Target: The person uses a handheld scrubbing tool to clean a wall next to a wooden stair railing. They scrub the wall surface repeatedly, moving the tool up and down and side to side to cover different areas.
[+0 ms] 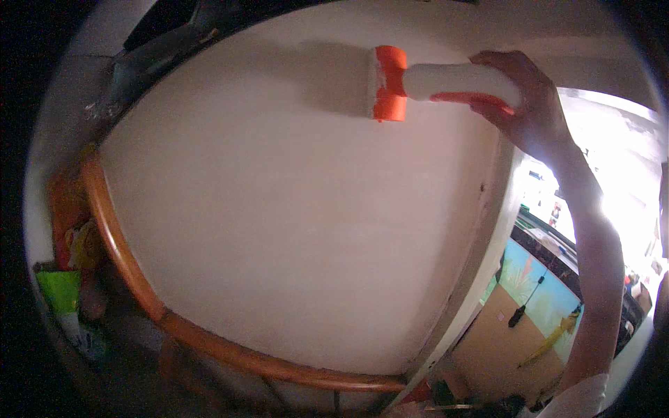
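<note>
My right hand reaches up from the lower right and grips the pale handle of a small hand roller. An orange housing forms its head, with a whitish strip along the left side that faces the wall. Red trim runs under the handle. The head is at the upper part of a pale plain wall and throws a soft shadow to its left. Whether the roller touches the wall cannot be told. My left hand is out of view.
A varnished wooden rail curves along the wall's lower and left sides. To the right, a pale frame edge borders a bright opening. Beyond it are a cardboard sheet and a cluttered ledge. A bright green item is at far left.
</note>
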Motion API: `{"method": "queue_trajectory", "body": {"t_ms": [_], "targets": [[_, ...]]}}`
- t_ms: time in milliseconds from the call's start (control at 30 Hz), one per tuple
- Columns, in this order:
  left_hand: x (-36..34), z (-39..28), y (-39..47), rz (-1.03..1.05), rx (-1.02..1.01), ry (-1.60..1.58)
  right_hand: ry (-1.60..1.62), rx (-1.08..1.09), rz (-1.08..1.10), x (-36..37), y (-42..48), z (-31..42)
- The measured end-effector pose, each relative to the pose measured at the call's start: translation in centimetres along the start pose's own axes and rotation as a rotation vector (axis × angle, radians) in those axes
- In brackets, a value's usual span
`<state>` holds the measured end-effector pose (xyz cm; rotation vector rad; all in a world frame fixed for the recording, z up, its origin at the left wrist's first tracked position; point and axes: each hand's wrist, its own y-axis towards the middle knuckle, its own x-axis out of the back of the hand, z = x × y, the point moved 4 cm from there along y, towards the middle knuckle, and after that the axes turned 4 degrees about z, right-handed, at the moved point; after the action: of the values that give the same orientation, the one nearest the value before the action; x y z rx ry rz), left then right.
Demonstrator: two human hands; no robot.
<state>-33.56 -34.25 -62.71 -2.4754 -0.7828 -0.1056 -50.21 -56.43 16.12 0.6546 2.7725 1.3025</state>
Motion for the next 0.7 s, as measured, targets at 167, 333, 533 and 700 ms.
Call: {"method": "queue_trajectory", "body": {"t_ms": [167,333,533,700], "targets": [[-0.4,2.0,0.0,-0.003,0.011,-0.027,-0.144,0.143,0.008,-0.5,7.7,4.7],[-0.2,6.7,-0.8,-0.028,0.073,-0.078,0.142,0.055,0.241,0.4,15.6,13.6],[-1.5,12.5,-3.1,-0.055,0.134,-0.136,0.279,0.082,0.342,-1.8,24.2,18.0],[-4.1,16.0,-4.0,-0.076,0.151,-0.169,0.238,0.050,0.195,-5.8,28.0,21.2]]}}
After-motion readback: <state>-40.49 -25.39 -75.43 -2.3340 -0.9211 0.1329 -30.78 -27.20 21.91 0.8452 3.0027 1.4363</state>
